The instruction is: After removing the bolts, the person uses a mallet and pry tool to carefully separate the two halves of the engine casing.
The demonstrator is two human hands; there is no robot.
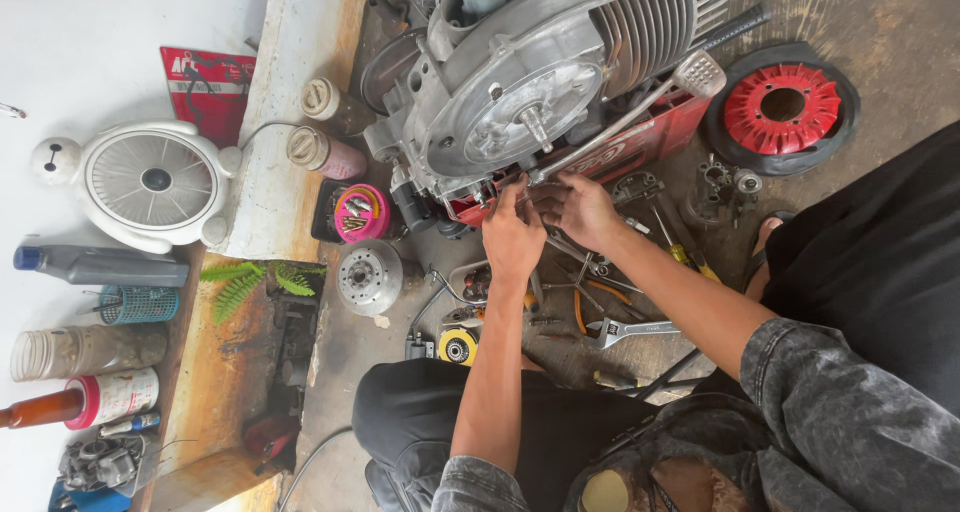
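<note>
We press both hands, left hand point(512, 240) and right hand point(578, 210), fingers curled on a small part we cannot make out, against the underside of the engine point(520, 82) above the scattered wrenches point(625, 329).

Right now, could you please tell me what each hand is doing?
Left hand: fingers curled at the lower edge of the engine; what it grips cannot be told.
Right hand: fingers bent at the same spot; grip cannot be told.
</note>
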